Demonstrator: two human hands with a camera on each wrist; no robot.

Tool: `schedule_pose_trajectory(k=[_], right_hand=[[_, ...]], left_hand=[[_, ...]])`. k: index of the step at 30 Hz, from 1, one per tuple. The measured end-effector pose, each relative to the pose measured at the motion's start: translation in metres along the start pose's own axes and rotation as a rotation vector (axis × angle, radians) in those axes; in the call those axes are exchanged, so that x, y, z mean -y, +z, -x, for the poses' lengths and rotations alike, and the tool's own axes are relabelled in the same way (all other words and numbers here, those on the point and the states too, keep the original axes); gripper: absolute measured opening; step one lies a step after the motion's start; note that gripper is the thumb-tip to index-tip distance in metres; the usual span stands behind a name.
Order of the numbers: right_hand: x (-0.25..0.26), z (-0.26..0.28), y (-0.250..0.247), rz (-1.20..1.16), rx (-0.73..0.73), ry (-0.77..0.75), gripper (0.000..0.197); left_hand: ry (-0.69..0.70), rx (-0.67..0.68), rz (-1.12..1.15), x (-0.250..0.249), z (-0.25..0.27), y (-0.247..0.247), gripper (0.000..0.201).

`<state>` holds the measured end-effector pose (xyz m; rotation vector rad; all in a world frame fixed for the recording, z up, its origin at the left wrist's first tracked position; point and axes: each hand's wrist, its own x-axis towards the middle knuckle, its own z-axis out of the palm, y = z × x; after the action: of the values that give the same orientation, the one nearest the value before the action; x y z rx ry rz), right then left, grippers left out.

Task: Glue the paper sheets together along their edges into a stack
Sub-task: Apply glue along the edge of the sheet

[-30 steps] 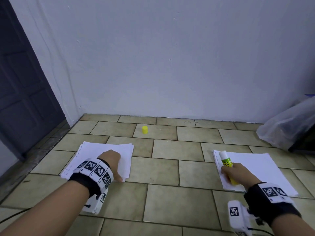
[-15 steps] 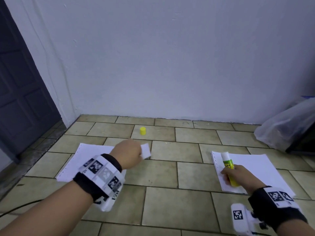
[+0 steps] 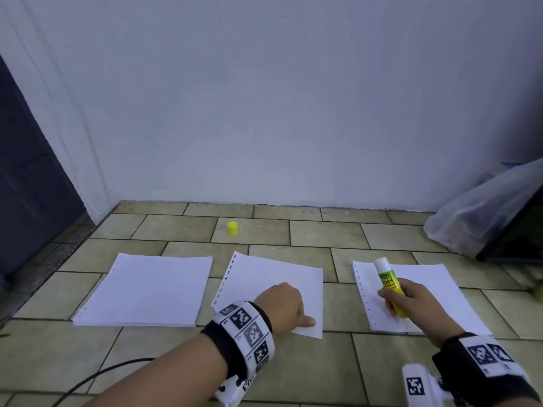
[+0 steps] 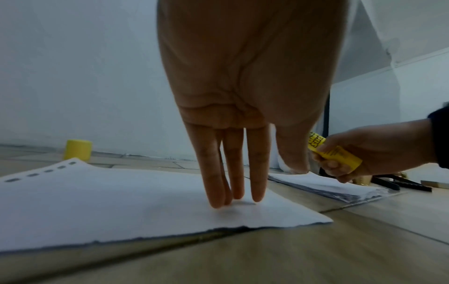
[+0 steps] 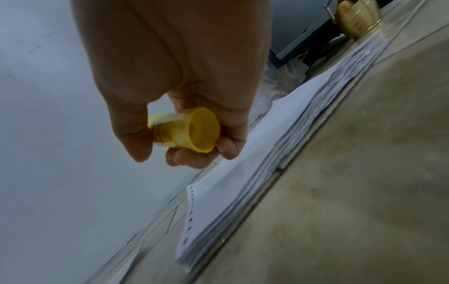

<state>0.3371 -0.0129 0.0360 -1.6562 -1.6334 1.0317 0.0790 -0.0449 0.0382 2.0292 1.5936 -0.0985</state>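
Note:
A pile of white punched sheets (image 3: 141, 289) lies on the tiled floor at the left. A second stack (image 3: 435, 292) lies at the right. Between them rests a single sheet (image 3: 270, 280), and my left hand (image 3: 283, 306) presses on its near right corner. Its fingers (image 4: 233, 184) are straight, with their tips on the sheet (image 4: 121, 201). My right hand (image 3: 411, 301) grips an uncapped yellow-green glue stick (image 3: 389, 284) over the right stack's punched edge. The stick's yellow base (image 5: 194, 130) shows above that stack (image 5: 243, 192). The yellow cap (image 3: 232, 228) stands by the wall.
A clear plastic bag (image 3: 484, 212) leans on a dark object at the far right. A dark door (image 3: 29, 177) fills the left side. A black cable (image 3: 97, 377) trails over the near floor. A brass object (image 5: 357, 17) sits beyond the right stack.
My left hand lifted one sheet off the left pile, carried it to the right and laid it on the floor between the two piles. My right hand with the glue stick barely moved.

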Motion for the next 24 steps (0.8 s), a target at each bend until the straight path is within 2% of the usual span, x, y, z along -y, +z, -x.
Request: schedule_pose_trajectory(k=[2,4,7,9,11,12,14,17,20,24], right_hand=[[0.005,0.003,-0.003,-0.004,0.000,-0.020,0.024],[0.013,0.004,-0.006,-0.001,-0.002,-0.034,0.023],[0.031,0.002,-0.007,0.016,0.041,-0.047,0.022],[0.044,-0.002,-0.006,0.146,0.097,-0.083,0.026],[0.058,-0.009,-0.003,0.242,0.126,-0.136,0.016],[0.066,-0.012,-0.001,0.231,0.126,-0.156,0.005],[0.078,-0.021,0.005,0.199,0.105,-0.167,0.019],[0.093,-0.035,0.017,0.197,0.040,-0.151,0.025],[0.099,-0.048,0.035,0.141,0.014,-0.159,0.020],[0.096,-0.065,0.061,0.094,0.022,-0.160,0.015]], left_hand=[[0.019,0.002,0.053,0.005,-0.002,-0.001,0.036],[0.038,0.030,0.021,0.007,-0.001,-0.006,0.027],[0.054,0.031,-0.174,0.010,0.000,-0.012,0.049],[0.079,0.013,-0.267,0.013,-0.003,-0.014,0.051],[0.075,0.026,-0.270,0.018,-0.009,-0.013,0.053],[0.059,0.040,-0.267,0.019,-0.012,-0.014,0.056],[0.024,0.057,-0.290,0.020,-0.017,-0.016,0.064],[0.032,0.082,-0.361,0.021,-0.025,-0.027,0.067],[0.061,0.142,-0.400,0.026,-0.028,-0.038,0.071],[0.061,0.141,-0.351,0.034,-0.027,-0.045,0.076]])
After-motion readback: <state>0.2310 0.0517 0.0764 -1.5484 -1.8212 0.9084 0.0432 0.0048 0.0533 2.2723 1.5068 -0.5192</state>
